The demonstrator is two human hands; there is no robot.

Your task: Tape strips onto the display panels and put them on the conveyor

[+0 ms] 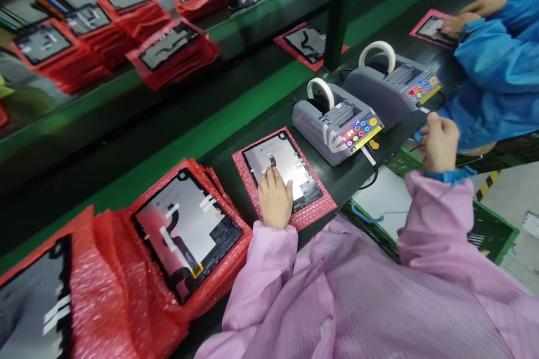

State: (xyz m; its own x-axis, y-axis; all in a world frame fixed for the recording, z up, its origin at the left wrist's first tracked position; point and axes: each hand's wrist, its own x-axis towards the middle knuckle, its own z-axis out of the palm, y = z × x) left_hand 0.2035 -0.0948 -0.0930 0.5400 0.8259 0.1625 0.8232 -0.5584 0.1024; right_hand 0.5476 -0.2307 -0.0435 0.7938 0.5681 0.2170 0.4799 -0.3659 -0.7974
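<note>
My left hand (275,196) lies flat, fingers stretched, on a thin silver panel with a black border (290,160). Small white tape pieces and a dark ribbon cable show on its surface. Under the panel is a red bubble-wrap sheet (314,213). My right hand (441,143), with a blue band at the wrist, is raised with its fingers pinched together. Its fingertips are at the end of a white tape strip (423,110) from the farther tape dispenser (387,87); whether they grip it is unclear. The nearer tape dispenser (337,123) also has a strip sticking out.
Stacked panels in red bubble wrap (189,235) stand left of my left hand. More wrapped stacks (168,53) sit on a shelf across the line. A green post (339,11) rises behind the dispensers. A co-worker's blue sleeve (497,56) is at right, above a green crate (497,227).
</note>
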